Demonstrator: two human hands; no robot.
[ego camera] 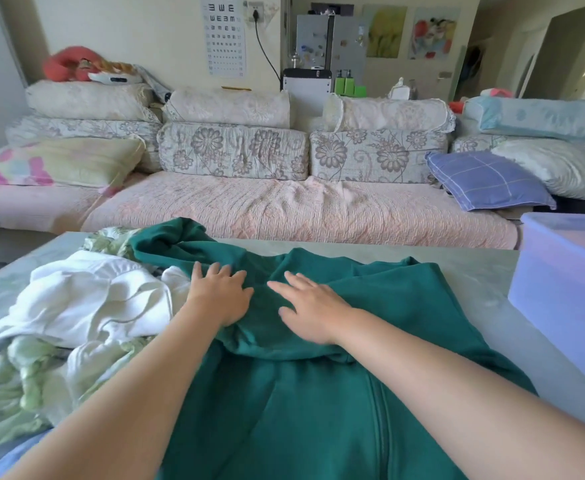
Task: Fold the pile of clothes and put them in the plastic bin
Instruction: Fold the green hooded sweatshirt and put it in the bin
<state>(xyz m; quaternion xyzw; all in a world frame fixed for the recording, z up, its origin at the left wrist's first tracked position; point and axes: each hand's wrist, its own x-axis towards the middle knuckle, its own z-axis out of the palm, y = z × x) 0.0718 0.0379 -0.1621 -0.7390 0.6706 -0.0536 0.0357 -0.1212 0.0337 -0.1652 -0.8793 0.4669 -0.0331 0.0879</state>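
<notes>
single head view, looks forward and down across table (457, 268) toward sofa (284, 209), close over hands.

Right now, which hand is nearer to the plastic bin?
Right. The right hand lies flat on the green zip-up top, apart from the plastic bin at the table's right side. The left hand lies farther left, beside the white garment.

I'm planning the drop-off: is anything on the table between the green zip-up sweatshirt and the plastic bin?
Nothing visible does. Only bare table separates the green zip-up sweatshirt from the plastic bin on its right. The pile of white and floral clothes lies on the opposite, left side.
</notes>
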